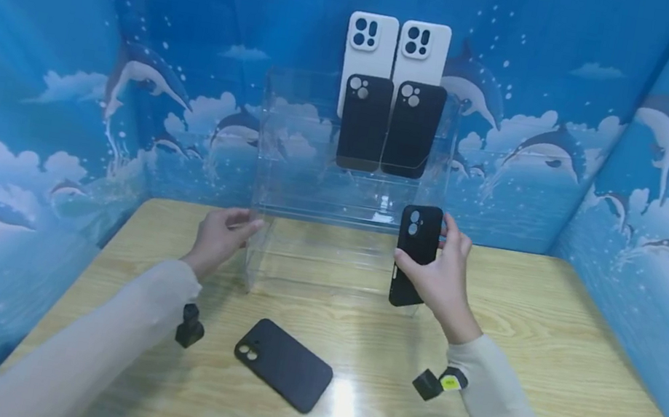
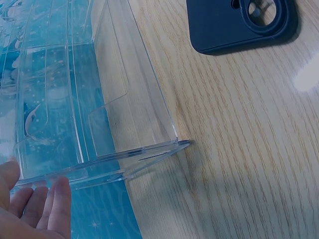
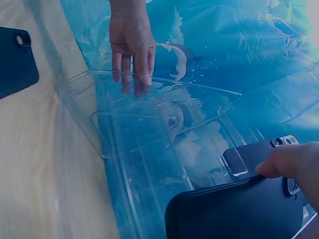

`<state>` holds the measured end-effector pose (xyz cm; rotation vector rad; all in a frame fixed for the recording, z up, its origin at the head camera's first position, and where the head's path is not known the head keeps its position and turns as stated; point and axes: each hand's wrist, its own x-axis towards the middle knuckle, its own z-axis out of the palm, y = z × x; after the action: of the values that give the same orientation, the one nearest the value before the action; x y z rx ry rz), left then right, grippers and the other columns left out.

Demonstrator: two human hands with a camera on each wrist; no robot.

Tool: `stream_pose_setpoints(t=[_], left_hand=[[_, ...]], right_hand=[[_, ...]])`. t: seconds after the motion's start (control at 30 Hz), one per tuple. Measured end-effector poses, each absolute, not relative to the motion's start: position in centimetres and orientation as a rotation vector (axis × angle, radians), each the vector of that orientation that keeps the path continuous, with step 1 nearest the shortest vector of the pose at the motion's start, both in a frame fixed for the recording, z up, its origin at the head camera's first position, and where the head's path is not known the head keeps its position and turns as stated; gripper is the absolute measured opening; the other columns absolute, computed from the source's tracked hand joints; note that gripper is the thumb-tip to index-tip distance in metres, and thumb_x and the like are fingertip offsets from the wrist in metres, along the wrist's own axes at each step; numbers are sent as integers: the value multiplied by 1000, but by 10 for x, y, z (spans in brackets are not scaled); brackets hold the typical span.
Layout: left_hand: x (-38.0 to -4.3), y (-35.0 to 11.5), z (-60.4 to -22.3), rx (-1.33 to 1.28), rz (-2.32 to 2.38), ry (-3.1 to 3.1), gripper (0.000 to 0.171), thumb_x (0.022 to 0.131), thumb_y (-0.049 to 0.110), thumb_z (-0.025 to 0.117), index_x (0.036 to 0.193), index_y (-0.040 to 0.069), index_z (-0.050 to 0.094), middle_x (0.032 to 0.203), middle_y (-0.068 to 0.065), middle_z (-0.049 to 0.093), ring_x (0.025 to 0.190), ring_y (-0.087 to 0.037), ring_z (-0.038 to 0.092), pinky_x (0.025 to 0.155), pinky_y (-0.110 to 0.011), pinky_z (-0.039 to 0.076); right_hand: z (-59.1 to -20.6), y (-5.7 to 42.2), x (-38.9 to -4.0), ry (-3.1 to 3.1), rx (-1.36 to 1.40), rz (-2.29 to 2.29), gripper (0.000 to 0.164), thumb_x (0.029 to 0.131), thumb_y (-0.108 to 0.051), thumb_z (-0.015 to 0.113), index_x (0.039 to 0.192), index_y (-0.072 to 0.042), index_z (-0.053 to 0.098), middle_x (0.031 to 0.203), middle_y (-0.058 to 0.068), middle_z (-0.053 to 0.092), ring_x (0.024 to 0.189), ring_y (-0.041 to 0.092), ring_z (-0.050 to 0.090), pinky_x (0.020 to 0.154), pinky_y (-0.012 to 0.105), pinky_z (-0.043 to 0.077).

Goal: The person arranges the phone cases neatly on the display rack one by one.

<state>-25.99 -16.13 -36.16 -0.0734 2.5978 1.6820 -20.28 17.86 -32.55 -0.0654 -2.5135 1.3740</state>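
My right hand (image 1: 446, 275) grips a black phone case (image 1: 407, 280) by its sides, thumb at the left edge and fingers at the right. The case is upright at the lower right of a clear tiered display stand (image 1: 327, 294). My left hand (image 1: 220, 237) touches the stand's left side panel with its fingertips; in the left wrist view its fingers (image 2: 61, 199) look straight. Another black phone case (image 1: 284, 366) lies flat on the table before the stand. Higher on the stand, two black cases (image 1: 362, 128) stand side by side before two white cases (image 1: 369, 59).
The stand sits on a wood-grain table (image 1: 511, 304) near its back edge. Blue dolphin-print curtains (image 1: 531, 64) enclose the back and sides. Each wrist carries a small black camera mount (image 1: 190, 328).
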Motion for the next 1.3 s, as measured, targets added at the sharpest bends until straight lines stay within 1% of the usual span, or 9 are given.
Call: stream_pose_setpoints(t=[0.2, 0.3, 0.6, 0.7, 0.87, 1.3], left_hand=[[-261, -164, -363, -66, 1678, 2611, 60, 94, 37, 61, 144, 8, 43, 145, -13, 46, 125, -30, 52, 94, -38, 55], [-260, -165, -363, -64, 1680, 2613, 61, 94, 37, 61, 144, 7, 43, 144, -14, 46, 125, -30, 52, 94, -38, 55], [-260, -166, -363, -84, 1663, 2613, 62, 94, 38, 61, 145, 8, 41, 145, -13, 45, 125, -29, 52, 94, -38, 54], [-260, -166, -363, -89, 1665, 2607, 62, 94, 37, 60, 145, 9, 41, 145, -13, 45, 125, -29, 52, 95, -38, 54], [-260, -165, -364, -87, 1666, 2611, 59, 95, 35, 61, 145, 9, 42, 144, -13, 46, 124, -29, 53, 94, -39, 55], [-262, -163, -364, -74, 1687, 2596, 60, 94, 36, 61, 145, 9, 41, 145, -13, 45, 125, -29, 53, 95, -39, 54]], right_hand=[[-309, 167, -215, -2477, -33, 1363, 102, 80, -35, 75, 155, -20, 7, 140, 20, 22, 118, 35, 34, 92, 56, 44], [-300, 162, -222, -2462, -22, 1351, 103, 79, -37, 75, 155, -24, 6, 142, 20, 20, 121, 34, 34, 92, 56, 44], [-275, 151, -244, -2398, 9, 1272, 102, 78, -37, 76, 154, -22, 10, 147, 17, 16, 134, 32, 29, 101, 55, 41], [-268, 147, -251, -2364, 24, 1243, 102, 78, -36, 76, 154, -20, 11, 148, 17, 16, 134, 31, 29, 103, 53, 41], [-258, 139, -264, -2332, 10, 1205, 102, 79, -39, 76, 154, -21, 9, 148, 16, 17, 131, 30, 31, 105, 51, 40], [-248, 126, -290, -2273, -28, 1171, 99, 82, -38, 74, 154, -22, 7, 147, 11, 15, 132, 24, 26, 110, 42, 36]])
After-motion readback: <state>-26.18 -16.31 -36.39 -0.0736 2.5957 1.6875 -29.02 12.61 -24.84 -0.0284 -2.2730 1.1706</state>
